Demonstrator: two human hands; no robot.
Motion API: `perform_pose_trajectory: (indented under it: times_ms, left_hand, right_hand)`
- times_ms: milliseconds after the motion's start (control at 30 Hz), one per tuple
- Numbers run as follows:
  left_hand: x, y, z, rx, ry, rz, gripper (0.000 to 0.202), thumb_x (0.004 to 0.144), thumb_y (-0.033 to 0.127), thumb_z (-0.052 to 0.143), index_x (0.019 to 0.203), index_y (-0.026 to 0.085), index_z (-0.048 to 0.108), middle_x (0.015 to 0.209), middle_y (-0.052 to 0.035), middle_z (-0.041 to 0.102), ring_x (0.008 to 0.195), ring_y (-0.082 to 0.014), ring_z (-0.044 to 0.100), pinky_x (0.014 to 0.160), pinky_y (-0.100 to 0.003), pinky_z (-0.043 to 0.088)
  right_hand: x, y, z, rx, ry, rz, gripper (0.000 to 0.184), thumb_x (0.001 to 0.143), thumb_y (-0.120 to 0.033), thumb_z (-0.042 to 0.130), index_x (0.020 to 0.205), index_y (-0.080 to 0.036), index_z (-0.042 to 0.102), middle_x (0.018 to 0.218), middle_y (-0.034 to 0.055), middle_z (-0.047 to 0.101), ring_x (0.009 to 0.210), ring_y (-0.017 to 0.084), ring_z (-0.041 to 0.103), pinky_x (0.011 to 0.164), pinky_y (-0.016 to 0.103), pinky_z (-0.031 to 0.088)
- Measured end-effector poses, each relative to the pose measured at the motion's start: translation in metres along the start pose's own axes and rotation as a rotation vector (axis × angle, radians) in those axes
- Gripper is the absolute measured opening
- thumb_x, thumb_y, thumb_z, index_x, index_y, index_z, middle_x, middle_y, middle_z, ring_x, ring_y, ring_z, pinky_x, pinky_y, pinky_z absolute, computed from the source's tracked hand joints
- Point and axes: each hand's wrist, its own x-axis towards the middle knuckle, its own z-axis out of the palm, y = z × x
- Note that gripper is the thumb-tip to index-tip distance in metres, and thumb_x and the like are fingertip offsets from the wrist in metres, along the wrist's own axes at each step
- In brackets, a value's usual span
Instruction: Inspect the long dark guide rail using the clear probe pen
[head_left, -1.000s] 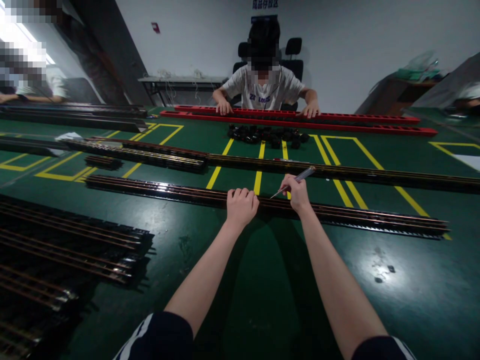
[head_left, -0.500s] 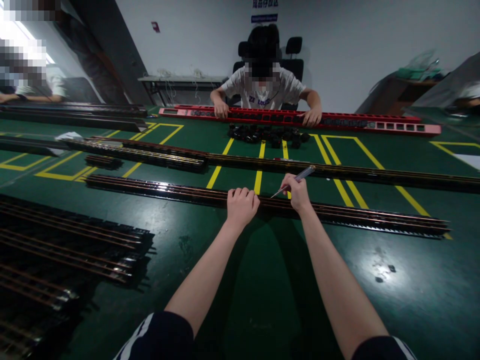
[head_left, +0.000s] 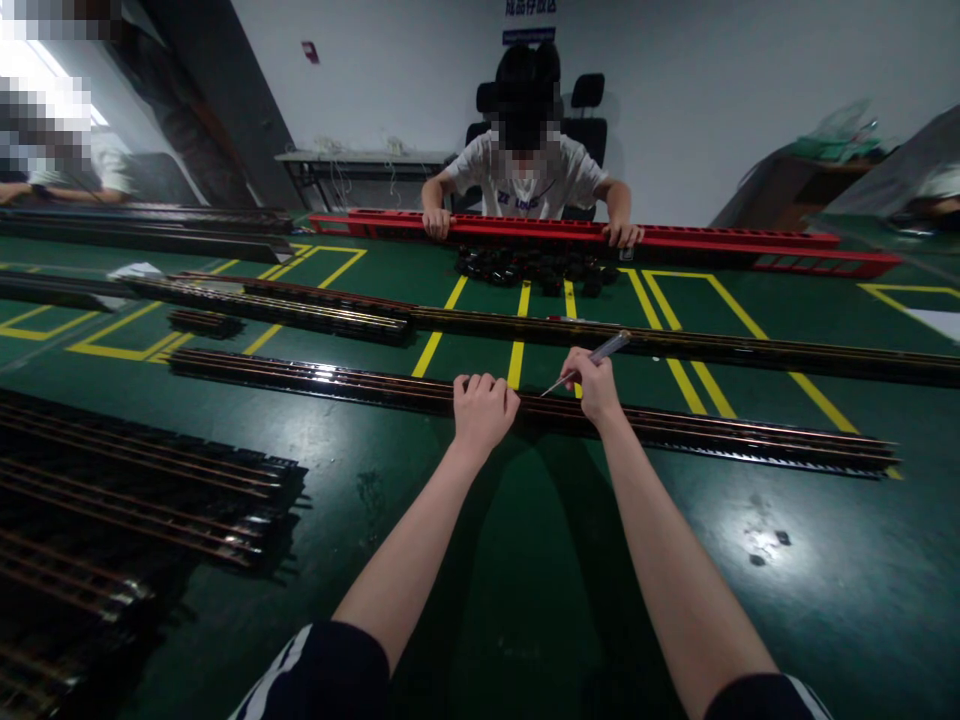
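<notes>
A long black rail with copper-coloured strips (head_left: 720,433) lies across the green table in front of me. My left hand (head_left: 484,408) grips it near its middle, fingers bent over the far edge. Just to the right, my right hand (head_left: 594,385) holds a screwdriver (head_left: 611,347) with a clear handle, its thin shaft slanting down to the left. The screwdriver's tip meets or nearly meets the top of the rail, between my two hands. What the tip touches is too small to make out.
Parallel to mine, another long rail (head_left: 750,350) lies farther off. Small black parts (head_left: 536,268) are heaped beyond it. Across the table a co-worker's hands hold a red tray-like frame (head_left: 675,235). Several copper-striped rails (head_left: 150,490) lie at left. Small dark bits (head_left: 782,538) lie at right.
Across the table, the co-worker has tilted the red frame, so its pocketed face no longer shows. My hands and the screwdriver stay in nearly the same place.
</notes>
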Motion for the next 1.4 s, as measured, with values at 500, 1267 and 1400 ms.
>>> perform_pose_trajectory:
  times_ms: [500, 1267, 1400]
  left_hand:
    - [0.005, -0.007, -0.001, -0.004, 0.015, -0.245, 0.033, 0.087, 0.024, 0.038, 0.077, 0.016, 0.069, 0.087, -0.0097, 0.071, 0.085, -0.0233, 0.060, 0.091, -0.044, 0.031]
    - [0.007, -0.025, -0.003, 0.001, 0.025, -0.337, 0.038, 0.087, 0.022, 0.033, 0.074, 0.019, 0.069, 0.085, -0.0080, 0.071, 0.082, -0.0224, 0.061, 0.092, -0.043, 0.029]
    - [0.007, -0.024, -0.004, -0.012, 0.022, -0.340, 0.038, 0.087, 0.021, 0.033, 0.074, 0.019, 0.069, 0.085, -0.0089, 0.071, 0.083, -0.0232, 0.061, 0.092, -0.044, 0.029]
  right_hand:
    - [-0.005, -0.011, 0.014, -0.041, -0.119, 0.028, 0.019, 0.066, -0.022, 0.051, 0.047, -0.019, 0.052, 0.043, -0.0035, 0.048, 0.041, 0.008, 0.046, 0.043, 0.021, 0.037]
    - [-0.005, -0.016, 0.012, -0.047, -0.168, 0.070, 0.018, 0.066, -0.022, 0.054, 0.049, -0.017, 0.057, 0.046, -0.0025, 0.053, 0.044, 0.010, 0.052, 0.049, 0.024, 0.044]
    - [-0.005, -0.016, 0.011, -0.051, -0.166, 0.076, 0.018, 0.067, -0.022, 0.053, 0.050, -0.017, 0.058, 0.046, -0.0020, 0.053, 0.044, 0.010, 0.052, 0.049, 0.024, 0.044]
